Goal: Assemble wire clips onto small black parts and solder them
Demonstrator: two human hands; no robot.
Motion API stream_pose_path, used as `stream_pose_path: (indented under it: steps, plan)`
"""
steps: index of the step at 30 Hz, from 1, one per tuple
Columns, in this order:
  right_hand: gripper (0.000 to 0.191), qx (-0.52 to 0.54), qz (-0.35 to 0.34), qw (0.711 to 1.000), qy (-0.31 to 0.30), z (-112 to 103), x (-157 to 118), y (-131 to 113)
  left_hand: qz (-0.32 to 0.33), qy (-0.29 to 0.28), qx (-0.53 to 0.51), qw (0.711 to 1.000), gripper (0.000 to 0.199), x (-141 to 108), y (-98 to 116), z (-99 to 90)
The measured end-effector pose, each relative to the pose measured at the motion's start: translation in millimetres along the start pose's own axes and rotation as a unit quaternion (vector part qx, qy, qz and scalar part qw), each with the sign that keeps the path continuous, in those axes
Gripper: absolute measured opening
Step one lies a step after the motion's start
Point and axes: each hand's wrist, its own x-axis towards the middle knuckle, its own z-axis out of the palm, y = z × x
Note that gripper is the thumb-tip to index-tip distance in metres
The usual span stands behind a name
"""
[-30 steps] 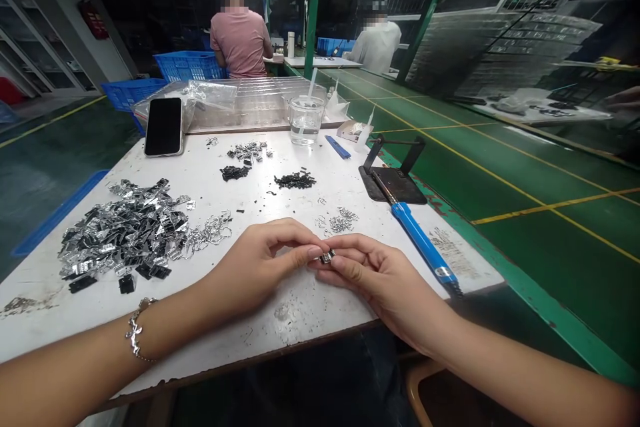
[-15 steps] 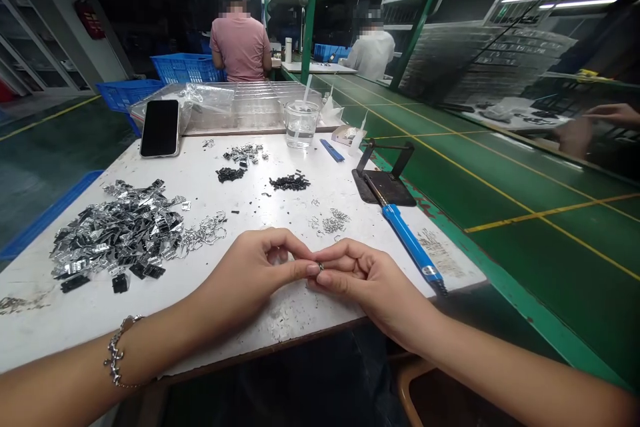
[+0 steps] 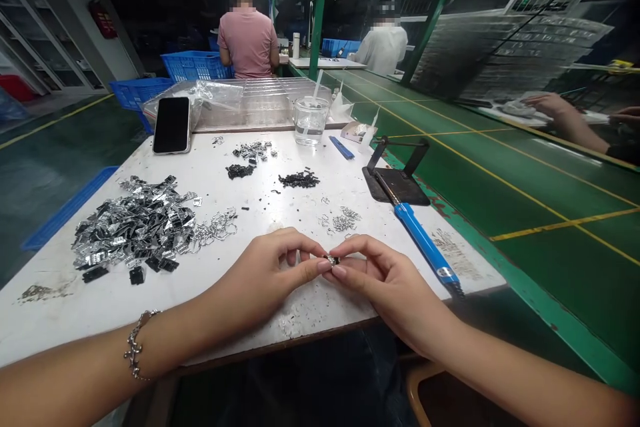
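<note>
My left hand [image 3: 273, 270] and my right hand [image 3: 383, 280] meet over the near edge of the white table [image 3: 210, 293]. Between their fingertips they pinch one small metal-and-black part [image 3: 332, 259], mostly hidden by the fingers. A big heap of silver and black parts [image 3: 133, 227] lies to the left of my left hand. Small wire clips [image 3: 343, 220] lie just beyond my right hand. Two little piles of black pieces [image 3: 298, 179] sit further back.
A blue-handled soldering iron [image 3: 423, 240] rests on a black stand [image 3: 397, 183] at the right. A phone [image 3: 171, 125], a clear tray [image 3: 250, 103] and a glass cup [image 3: 310, 120] stand at the back. Two people sit beyond; a green conveyor [image 3: 500, 180] runs alongside.
Both hands stay together on the small part; the fingers have shifted slightly and the part shows more between the fingertips. The view has moved a little.
</note>
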Motion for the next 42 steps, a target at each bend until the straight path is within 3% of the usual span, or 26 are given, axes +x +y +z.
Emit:
stream_pose_path:
  steps: [8,21,28,35,42]
  plan:
    - [0.024,-0.019,-0.005,1.0,0.021,0.7,-0.6,-0.1,0.013,-0.007,0.001,1.0,0.018,1.9,-1.9,-0.2]
    - [0.014,-0.095,-0.045,0.991,0.079,5.9,-0.4,-0.6,-0.004,-0.016,0.007,1.0,0.017,1.6,-4.4,2.6]
    - [0.009,-0.125,-0.055,0.988,0.068,8.1,-3.2,-0.8,0.041,0.009,0.048,0.998,0.005,-3.3,-0.8,5.6]
    - [0.01,-0.137,-0.046,0.988,0.063,7.6,-2.9,-0.5,0.171,0.057,0.172,0.969,0.008,-7.0,-1.7,8.5]
    - [0.008,-0.154,-0.047,0.985,0.055,4.8,-2.9,-3.7,0.161,0.059,0.18,0.969,0.006,-7.1,-0.8,7.4]
